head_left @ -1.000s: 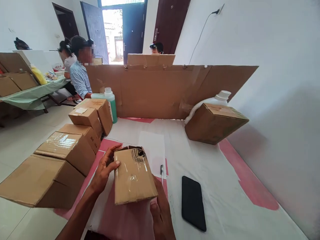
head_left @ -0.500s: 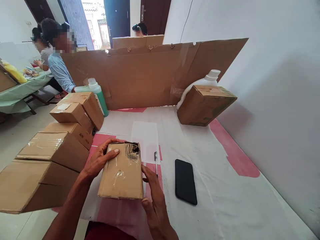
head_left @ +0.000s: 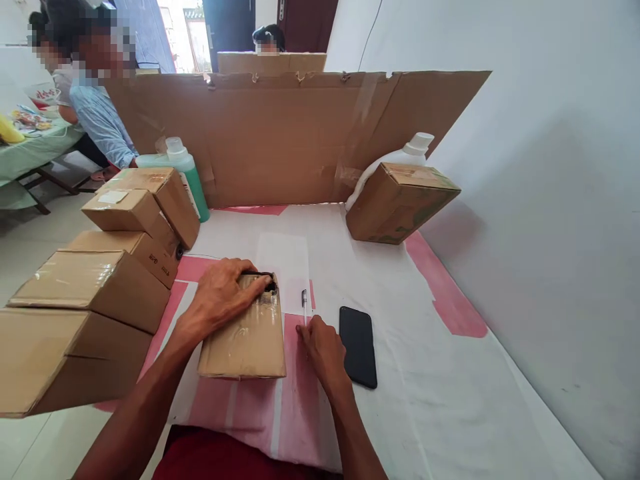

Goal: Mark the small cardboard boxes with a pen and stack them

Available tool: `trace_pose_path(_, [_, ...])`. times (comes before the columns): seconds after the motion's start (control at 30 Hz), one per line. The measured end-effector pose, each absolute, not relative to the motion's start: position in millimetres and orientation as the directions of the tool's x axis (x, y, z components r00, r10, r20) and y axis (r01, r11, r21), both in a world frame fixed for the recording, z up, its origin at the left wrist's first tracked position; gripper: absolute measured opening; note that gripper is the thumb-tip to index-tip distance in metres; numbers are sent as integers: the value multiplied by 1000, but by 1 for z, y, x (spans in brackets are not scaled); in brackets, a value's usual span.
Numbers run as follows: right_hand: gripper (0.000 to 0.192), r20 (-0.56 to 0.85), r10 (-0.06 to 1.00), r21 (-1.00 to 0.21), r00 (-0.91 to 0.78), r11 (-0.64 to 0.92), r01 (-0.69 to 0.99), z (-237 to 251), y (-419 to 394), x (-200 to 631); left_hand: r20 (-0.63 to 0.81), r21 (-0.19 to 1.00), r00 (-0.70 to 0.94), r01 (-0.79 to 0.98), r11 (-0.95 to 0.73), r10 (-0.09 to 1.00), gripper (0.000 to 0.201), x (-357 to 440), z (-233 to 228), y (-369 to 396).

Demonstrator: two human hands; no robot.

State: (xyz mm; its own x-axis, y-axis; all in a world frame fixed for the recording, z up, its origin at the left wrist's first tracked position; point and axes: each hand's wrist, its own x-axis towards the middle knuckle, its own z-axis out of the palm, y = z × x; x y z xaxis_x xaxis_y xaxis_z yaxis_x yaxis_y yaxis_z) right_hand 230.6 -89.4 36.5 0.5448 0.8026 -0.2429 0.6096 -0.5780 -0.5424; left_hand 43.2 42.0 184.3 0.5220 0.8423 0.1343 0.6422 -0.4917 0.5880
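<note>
"Cardboard box (head_left: 243, 347), taped on top, right at the near side of the table (head_left: 405, 413). Which way does it lie?"

"Long axis runs away from the person, far end leaning slightly right. That dark, ragged hole (head_left: 272, 287) sits at the far right corner."

"And the hands?"

"Left hand (head_left: 225, 293) has hold of it: thumb on top, its tip at the hole, fingers over the far edge. Right hand (head_left: 323, 347) is bunched narrow, fingertips by the near end of the pen (head_left: 304, 299); whether they've pinched it, I can't tell from here."

"Black phone (head_left: 358, 347) lies just right of that hand. Any writing about?"

"One carton (head_left: 145, 252) along the left has dark print on its side, too small to read. Farther back, a smaller carton (head_left: 125, 212) wears a whitish label (head_left: 113, 197); I can't read that either."

"Beyond stands the green bottle (head_left: 197, 193), then the brown panel (head_left: 280, 140). Farthest off, left, there's red lettering on a white container (head_left: 44, 95), too blurred to make out."
</note>
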Motion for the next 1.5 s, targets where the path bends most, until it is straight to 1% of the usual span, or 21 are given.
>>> trace_pose_path(0.07, [27,-215,827,-631,520,-524,572,34,-91,234,113,535,518,687,-492,848,34,46,180,41])
trace_pose_path(0.17, [37,-153,867,-775,475,-403,486,42,-96,237,118,538,494,697,-473,861,34,43,178,38])
trace_pose_path(0.2, [39,-138,872,-839,470,-355,412,50,-97,238,114,549,491,693,-467,863,33,42,179,37])
trace_pose_path(0.23, [39,-128,867,-908,481,-298,295,61,-98,238,109,560,491,688,-462,864,32,42,180,37])
trace_pose_path(0.27, [39,-124,856,-964,502,-224,144,74,-98,237,105,568,491,684,-458,865,31,42,181,36])
trace_pose_path(0.3, [40,-122,842,-991,525,-132,-19,90,-98,237,104,573,494,679,-458,863,30,42,181,36])
trace_pose_path(0.33, [40,-118,832,-985,542,-31,-167,107,-98,235,108,578,499,672,-463,860,29,42,182,36])
trace_pose_path(0.37, [41,-105,829,-961,549,58,-272,125,-99,233,117,582,504,663,-470,856,29,42,181,36])
trace_pose_path(0.4, [40,-81,835,-938,544,120,-324,142,-99,231,129,584,509,655,-480,851,29,41,181,36])
trace_pose_path(0.47, [37,-18,858,-911,513,197,-362,170,-100,225,154,586,510,642,-494,846,30,41,179,36])
trace_pose_path(0.57, [28,69,879,-884,471,273,-381,193,-101,212,153,589,512,640,-494,846,31,40,177,35])
trace_pose_path(0.67, [18,157,864,-851,478,364,-378,198,-96,199,128,595,513,645,-479,849,26,40,180,34])
trace_pose_path(0.77, [11,228,783,-852,579,448,-269,193,-83,185,104,595,520,650,-472,848,23,40,186,31])
trace_pose_path(0.83, [10,254,708,-869,660,467,-167,188,-73,176,93,590,526,655,-472,846,23,40,189,30])
trace_pose_path(0.93, [11,310,628,-896,714,444,-2,176,-60,165,86,578,530,663,-476,843,23,40,190,29])
trace_pose_path(1.03, [12,384,615,-912,688,368,180,164,-53,158,86,594,542,646,-480,836,25,39,189,30])
trace_pose_path(1.13, [16,394,610,-919,688,267,290,156,-52,155,76,648,522,621,-440,849,34,38,186,30])
trace_pose_path(1.27, [20,395,622,-916,676,210,342,153,-55,155,53,686,476,622,-378,878,38,36,182,31])
trace_pose_path(1.4, [24,328,668,-938,668,145,316,153,-57,155,51,684,486,620,-386,872,39,36,182,32])
trace_pose_path(1.5, [26,309,682,-943,663,128,307,153,-58,155,50,680,494,619,-392,868,39,37,182,32])
